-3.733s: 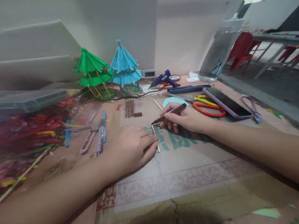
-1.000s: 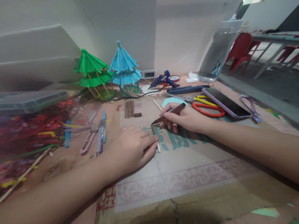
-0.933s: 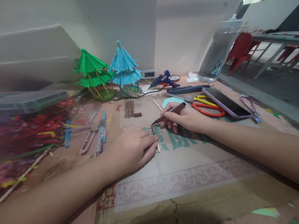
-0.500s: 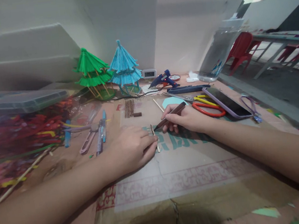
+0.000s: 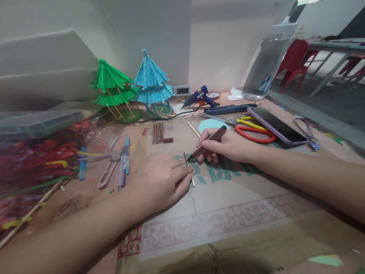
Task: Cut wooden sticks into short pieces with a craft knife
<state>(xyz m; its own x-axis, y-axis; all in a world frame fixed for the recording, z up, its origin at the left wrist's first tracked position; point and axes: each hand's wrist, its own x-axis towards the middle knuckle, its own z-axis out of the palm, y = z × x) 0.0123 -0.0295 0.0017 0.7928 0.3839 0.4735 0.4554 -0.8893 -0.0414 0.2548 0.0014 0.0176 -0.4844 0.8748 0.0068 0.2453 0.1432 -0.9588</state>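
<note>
My left hand (image 5: 169,177) holds a short thin wooden stick (image 5: 193,180) down on the cardboard sheet, its fingers closed on it. The stick's upper part looks brown and its lower end is pale wood. In my right hand (image 5: 218,145) is a brown marker pen (image 5: 210,142), tilted, with its tip touching the stick's upper part. A brown pen cap (image 5: 168,140) lies beyond my left hand, beside several brown-coloured sticks (image 5: 158,133) in a row. One pale stick (image 5: 193,129) lies near a light-blue octagonal piece (image 5: 213,125).
Red-and-yellow scissors (image 5: 254,133) and a phone (image 5: 278,126) lie right. A glue gun (image 5: 201,97), green pavilion model (image 5: 114,89), blue pavilion model (image 5: 152,85) and clear bottle (image 5: 262,66) stand at the back. A compass (image 5: 109,169), pens and a red heap (image 5: 25,172) are left.
The marker's tip has shifted slightly left and down along the stick. My left hand and the stick stay in the same place.
</note>
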